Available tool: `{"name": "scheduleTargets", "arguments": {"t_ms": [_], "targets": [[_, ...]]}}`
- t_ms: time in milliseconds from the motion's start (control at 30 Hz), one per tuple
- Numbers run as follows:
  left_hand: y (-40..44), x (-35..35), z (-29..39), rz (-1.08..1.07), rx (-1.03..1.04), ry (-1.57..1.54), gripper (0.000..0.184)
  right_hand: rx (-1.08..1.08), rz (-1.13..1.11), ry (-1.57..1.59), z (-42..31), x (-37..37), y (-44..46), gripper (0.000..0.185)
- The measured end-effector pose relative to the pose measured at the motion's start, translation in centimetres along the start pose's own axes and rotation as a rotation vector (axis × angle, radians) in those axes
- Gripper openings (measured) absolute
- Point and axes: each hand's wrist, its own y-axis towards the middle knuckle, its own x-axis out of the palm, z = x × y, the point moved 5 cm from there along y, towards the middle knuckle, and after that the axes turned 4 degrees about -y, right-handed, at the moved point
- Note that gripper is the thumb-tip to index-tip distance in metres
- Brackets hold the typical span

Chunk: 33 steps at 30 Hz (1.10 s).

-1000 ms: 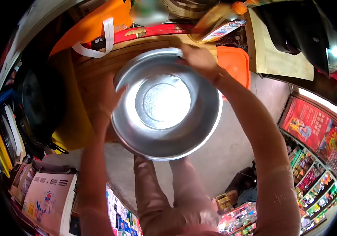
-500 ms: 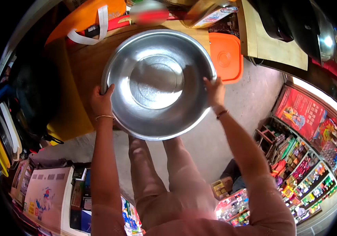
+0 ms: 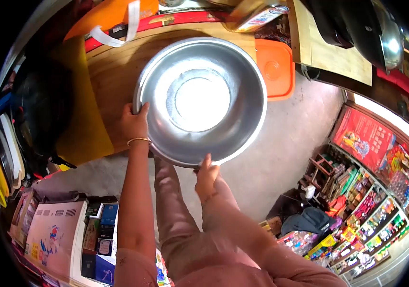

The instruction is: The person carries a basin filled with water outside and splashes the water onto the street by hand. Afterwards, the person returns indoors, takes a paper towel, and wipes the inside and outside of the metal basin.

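Observation:
A large round metal basin (image 3: 247, 115) is held out in front of me, its hollow side facing me and bright light glaring off its bottom. On its left rim, my left hand (image 3: 135, 122) is closed, with the thumb over the edge and the other fingers mostly hidden behind. My right hand (image 3: 206, 176) grips the near rim at the bottom, thumb inside the edge. Behind the basin lies a wooden tabletop (image 3: 106, 91).
An orange plastic lid (image 3: 275, 69) sits just right of the tabletop. An orange bag (image 3: 113, 16) with white handles is at the back left. Packed shelves (image 3: 371, 215) stand at lower right, and a white box (image 3: 54, 234) at lower left. Dark pans (image 3: 357, 24) are at upper right.
My right hand has moved from the basin's right rim to its near bottom rim. The basin has shifted slightly right and its tilt has changed, while my left hand stays on the left rim.

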Motion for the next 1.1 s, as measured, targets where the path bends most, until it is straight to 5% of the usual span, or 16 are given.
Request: {"name": "scheduleTargets", "arguments": {"t_ms": [33, 200, 267, 300, 333, 367, 400, 467, 567, 633, 800, 867, 900, 967, 1000, 1100], "targets": [[0.2, 0.3, -0.5, -0.016, 0.082, -0.083, 0.037, -0.008, -0.018, 0.002, 0.2, 0.3, -0.2, 0.031], [0.1, 0.3, 0.1, -0.128, 0.27, -0.105, 0.042, -1.395, -0.047, -0.789, -3.6, -0.5, -1.5, 0.029], [-1.0, 0.0, 1.7, -0.174, 0.175, -0.132, 0.04, -0.528, -0.511, -0.09, -9.8, -0.2, -2.0, 0.027], [-1.1, 0.3, 1.7, -0.189, 0.131, -0.158, 0.04, -0.804, -0.5, -0.193, -14.3, 0.8, -0.1, 0.023], [-0.8, 0.4, 1.3, -0.178, 0.137, -0.16, 0.04, -0.739, -0.474, -0.198, -18.3, 2.3, 0.2, 0.024], [-0.5, 0.8, 0.9, -0.174, 0.178, -0.143, 0.04, -0.953, -0.355, -0.373, -20.9, 3.9, 2.4, 0.03], [-0.4, 1.0, 0.5, -0.174, 0.216, -0.123, 0.04, -1.489, -0.165, -0.481, -23.5, 5.6, 3.8, 0.042], [-0.6, 0.9, 1.0, -0.2, 0.213, -0.158, 0.04, -1.731, 0.189, -0.863, -26.4, 7.4, 4.4, 0.051], [-0.3, 1.0, 0.9, -0.189, 0.195, -0.145, 0.039, -1.761, 0.297, -1.024, -26.8, 9.1, 4.7, 0.049], [-0.2, 1.2, 0.2, -0.203, 0.2, -0.152, 0.04, -1.483, 0.177, -0.852, -26.8, 9.7, 7.0, 0.043], [-0.4, 1.0, 0.8, -0.223, 0.212, -0.127, 0.041, -1.386, 0.107, -0.187, -26.4, 13.1, 7.5, 0.03], [0.0, 1.0, 0.4, -0.248, 0.238, -0.134, 0.038, -1.531, 0.009, -0.196, -25.2, 16.3, 5.0, 0.034], [0.3, 0.8, 0.2, -0.223, 0.238, -0.073, 0.038, -1.455, -0.244, -0.2, -23.9, 17.0, 2.9, 0.024], [0.3, 0.8, 0.5, -0.202, 0.24, -0.019, 0.037, -1.32, -0.485, -0.782, -18.1, 18.9, 1.0, 0.016], [0.5, 0.5, 1.0, -0.156, 0.228, -0.01, 0.036, -1.678, -0.639, -0.591, -14.8, 18.0, 0.4, 0.015], [0.2, 0.1, 1.9, -0.117, 0.229, -0.039, 0.036, -1.769, -1.076, -0.933, -11.4, 11.4, -0.4, 0.019]]}}
